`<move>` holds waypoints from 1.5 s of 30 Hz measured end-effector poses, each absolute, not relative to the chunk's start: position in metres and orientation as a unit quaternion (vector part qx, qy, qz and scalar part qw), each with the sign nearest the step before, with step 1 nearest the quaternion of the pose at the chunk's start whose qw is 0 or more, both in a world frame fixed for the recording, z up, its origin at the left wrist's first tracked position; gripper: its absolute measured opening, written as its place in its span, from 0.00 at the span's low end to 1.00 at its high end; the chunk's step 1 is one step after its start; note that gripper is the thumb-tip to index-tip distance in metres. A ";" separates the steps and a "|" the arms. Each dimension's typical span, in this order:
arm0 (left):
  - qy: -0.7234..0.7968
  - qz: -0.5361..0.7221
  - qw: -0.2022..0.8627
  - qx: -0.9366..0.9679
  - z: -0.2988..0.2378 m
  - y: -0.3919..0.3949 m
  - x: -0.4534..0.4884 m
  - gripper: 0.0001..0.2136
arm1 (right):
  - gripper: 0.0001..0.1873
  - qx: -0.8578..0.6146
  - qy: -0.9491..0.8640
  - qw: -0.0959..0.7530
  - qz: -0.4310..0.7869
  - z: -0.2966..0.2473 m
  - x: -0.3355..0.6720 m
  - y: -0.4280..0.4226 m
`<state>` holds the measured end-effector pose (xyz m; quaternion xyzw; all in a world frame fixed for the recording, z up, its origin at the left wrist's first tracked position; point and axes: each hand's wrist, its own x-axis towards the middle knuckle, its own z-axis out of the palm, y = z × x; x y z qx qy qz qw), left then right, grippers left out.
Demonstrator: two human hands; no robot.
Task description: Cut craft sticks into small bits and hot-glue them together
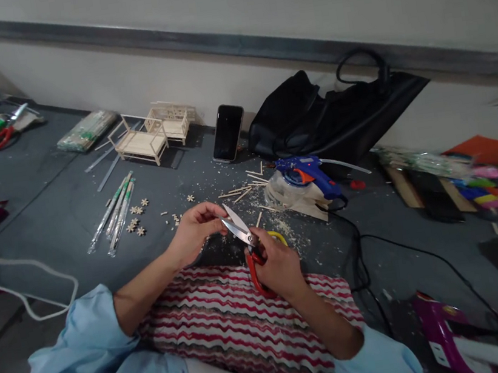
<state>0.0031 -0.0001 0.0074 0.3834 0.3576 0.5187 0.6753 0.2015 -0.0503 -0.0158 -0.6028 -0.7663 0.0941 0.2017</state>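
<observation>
My right hand (282,263) grips a pair of scissors (242,231) by red handles, with the blades parted and pointing up and left. My left hand (197,233) is closed in a pinch at the blade tips. Whatever sits between its fingers is too small to make out. A red and white striped cloth (243,322) covers my lap beneath both hands. Just beyond them, thin wooden sticks (243,192) and pale chips lie scattered on the grey floor. Small flower-shaped wooden pieces (141,231) lie to the left, near several sticks in clear wrappers (117,213).
Two small stick-built furniture models (142,144) stand by the wall, beside a phone (228,133) and a black bag (314,123). A blue glue gun (306,173) rests on a clear container (279,190), its black cord (362,257) trailing right. Purple power strips (447,332) lie at right and left.
</observation>
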 end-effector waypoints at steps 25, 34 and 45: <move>0.316 0.513 0.697 0.390 0.003 -0.005 0.006 0.12 | 0.23 -0.603 -0.783 0.152 0.033 -0.015 0.198 -0.052; 0.317 0.512 0.699 0.387 0.005 -0.006 0.007 0.12 | 0.18 -0.613 -0.773 0.146 0.072 -0.015 0.196 -0.056; 0.336 0.505 0.699 0.377 0.007 -0.007 0.007 0.13 | 0.18 -0.613 -0.769 0.153 0.098 -0.017 0.197 -0.055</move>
